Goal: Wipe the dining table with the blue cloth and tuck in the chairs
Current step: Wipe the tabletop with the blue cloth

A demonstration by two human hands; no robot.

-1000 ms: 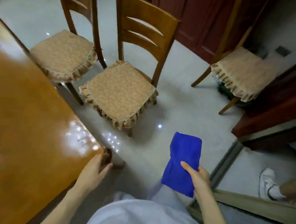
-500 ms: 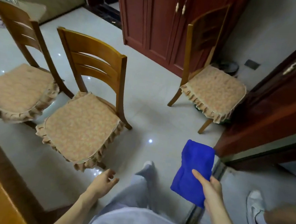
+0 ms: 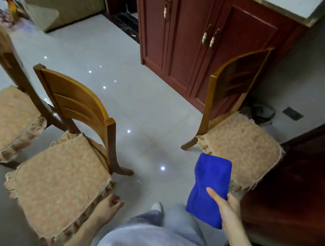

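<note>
If we step ahead carelessly, we could trip on the near chair (image 3: 76,97) in the lower left, or drop the blue cloth (image 3: 209,186), since our right hand (image 3: 227,209) pinches only its bottom end, lower right. Our left hand (image 3: 108,207) hangs loose, empty, beside that chair's cushion (image 3: 59,178).

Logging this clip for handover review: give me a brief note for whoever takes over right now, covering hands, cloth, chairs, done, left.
The right hand grips the folded blue cloth. The left hand is open and empty, beside the cushion of the near chair.
That chair, the far-left chair and the right chair by the red cabinet stand out on the floor, none tucked.
The dining table is out of view: wiping cannot be judged.
Left: tuck three chairs, check table.
</note>
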